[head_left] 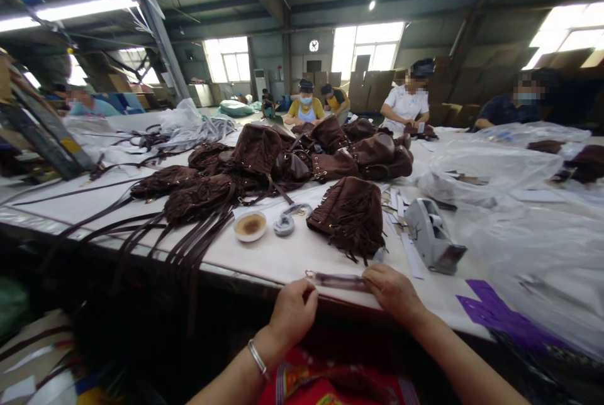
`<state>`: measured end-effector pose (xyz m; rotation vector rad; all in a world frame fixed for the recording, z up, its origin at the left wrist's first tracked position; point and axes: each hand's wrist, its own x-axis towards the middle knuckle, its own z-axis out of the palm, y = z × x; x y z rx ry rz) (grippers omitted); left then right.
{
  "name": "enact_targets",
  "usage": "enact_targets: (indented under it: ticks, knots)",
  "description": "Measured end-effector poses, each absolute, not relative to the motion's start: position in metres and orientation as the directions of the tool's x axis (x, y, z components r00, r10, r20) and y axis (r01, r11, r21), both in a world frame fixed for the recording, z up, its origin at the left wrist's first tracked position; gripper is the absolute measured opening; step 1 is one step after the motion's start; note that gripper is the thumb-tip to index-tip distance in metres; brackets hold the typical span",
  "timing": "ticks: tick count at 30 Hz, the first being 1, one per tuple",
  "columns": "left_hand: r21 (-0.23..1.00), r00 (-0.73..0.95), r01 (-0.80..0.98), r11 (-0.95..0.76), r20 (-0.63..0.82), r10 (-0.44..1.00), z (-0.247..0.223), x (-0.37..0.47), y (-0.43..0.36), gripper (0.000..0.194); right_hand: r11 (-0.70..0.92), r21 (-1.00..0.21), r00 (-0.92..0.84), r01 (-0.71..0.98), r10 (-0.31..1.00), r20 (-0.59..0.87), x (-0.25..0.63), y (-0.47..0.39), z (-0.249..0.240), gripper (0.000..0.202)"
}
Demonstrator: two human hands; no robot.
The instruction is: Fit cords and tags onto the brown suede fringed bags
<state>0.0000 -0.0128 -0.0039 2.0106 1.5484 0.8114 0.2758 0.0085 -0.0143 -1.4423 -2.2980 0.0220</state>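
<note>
Head cam: I've got the R hand (pixel 394 292) gripping a brown strap (pixel 342 280) at the table (pixel 278 261) edge; L hand (pixel 293 307) curled closed nr its other end, can't tell if gripping. Strap's apart from nearest bag (pixel 352 204), prob. unfinished.

Bangle (pixel 257 358): slim, silver-toned, curved, around the left wrist (pixel 268 342), behind the fingers of the left hand (pixel 295 305).
Right forearm (pixel 457 339): bare, behind the fingers of the right hand (pixel 395 294).
Lap garment (pixel 309 387): red, yellow-patterned, striped edging, below both hands' fingers.
</note>
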Motion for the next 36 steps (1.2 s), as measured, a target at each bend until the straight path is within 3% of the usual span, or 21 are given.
enact_targets:
  ticks: [4,8,11,14,20,27,29,33,36]
  knots:
    - [0.619,0.204,0.768,-0.168,0.012,0.979,0.002,0.015,-0.011,0.036,0.507,-0.263,-0.417,0.82,0.846,0.333,0.269,0.007,-0.011,0.025]
    - [0.421,0.173,0.9,-0.112,-0.108,0.979,0.016,0.02,0.012,0.069,0.55,-0.279,-0.468,0.787,0.827,0.31,0.261,0.0,-0.01,0.022]
    - [0.296,0.141,0.951,-0.085,-0.171,0.975,0.028,0.024,0.031,0.078,0.572,-0.263,-0.496,0.777,0.813,0.303,0.256,-0.005,-0.011,0.023]
    - [0.243,0.117,0.968,-0.064,-0.207,0.971,0.034,0.032,0.046,0.071,0.59,-0.243,-0.517,0.77,0.8,0.305,0.253,-0.006,-0.011,0.024]
    - [0.253,0.206,0.956,-0.15,-0.214,0.955,0.028,0.044,0.05,0.034,0.588,-0.227,-0.524,0.776,0.802,0.287,0.255,-0.008,-0.012,0.025]
    - [0.225,0.391,0.908,-0.355,-0.147,0.909,0.023,0.048,0.038,0.03,0.566,-0.326,-0.467,0.757,0.818,0.334,0.252,0.003,0.012,0.026]
    - [0.215,0.439,0.889,-0.405,-0.142,0.887,0.023,0.051,0.039,0.029,0.549,-0.266,-0.462,0.792,0.824,0.328,0.246,0.011,0.022,0.027]
    - [0.212,0.513,0.851,-0.481,-0.131,0.848,0.024,0.051,0.042,0.029,0.53,-0.029,-0.518,0.847,0.838,0.172,0.233,0.025,0.03,0.02]
    - [0.225,0.521,0.843,-0.488,-0.118,0.845,0.021,0.048,0.043,0.029,0.494,-0.026,-0.491,0.869,0.868,0.081,0.228,0.029,0.027,0.024]
